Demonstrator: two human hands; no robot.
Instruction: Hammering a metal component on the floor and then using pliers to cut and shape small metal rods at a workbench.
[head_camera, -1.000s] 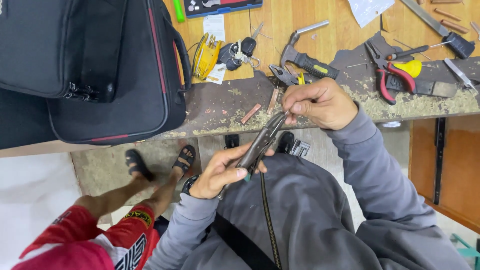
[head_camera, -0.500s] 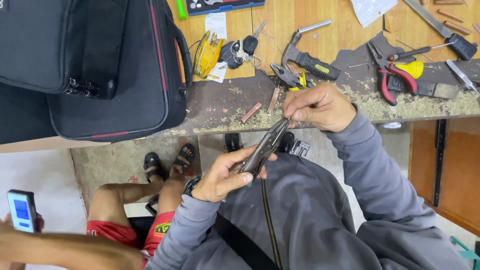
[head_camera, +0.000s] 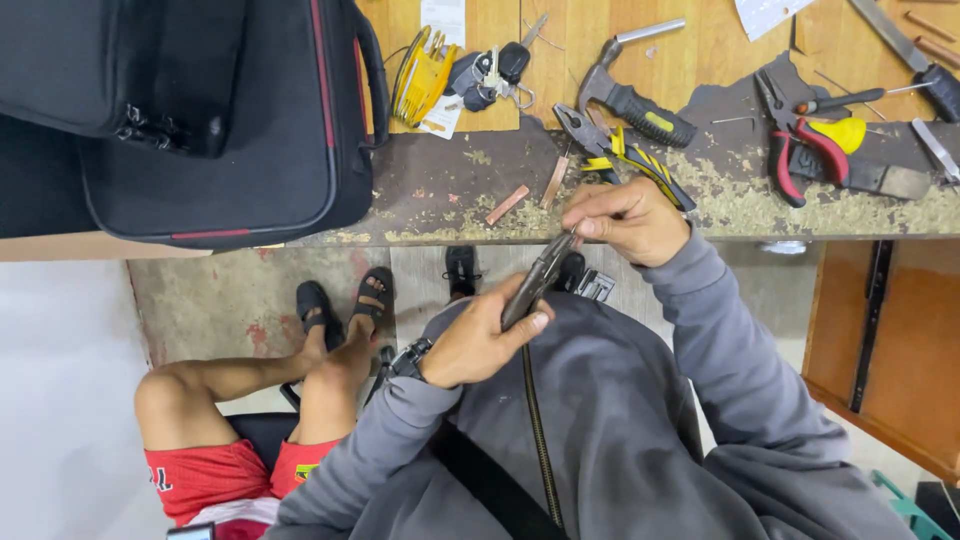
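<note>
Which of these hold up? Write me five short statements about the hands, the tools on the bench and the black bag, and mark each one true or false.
1. The left hand grips a dark pair of pliers. True.
2. The right hand lies flat on the bench, touching nothing. False: its fingertips pinch at the tip of the pliers, in front of the bench edge.
3. The hammer lies on the bench, unheld. True.
4. The red-handled pliers are in the right hand. False: they lie on the bench to its right.
5. The black bag sits on the floor beside the sandalled feet. False: it rests on the bench, at the left.
</note>
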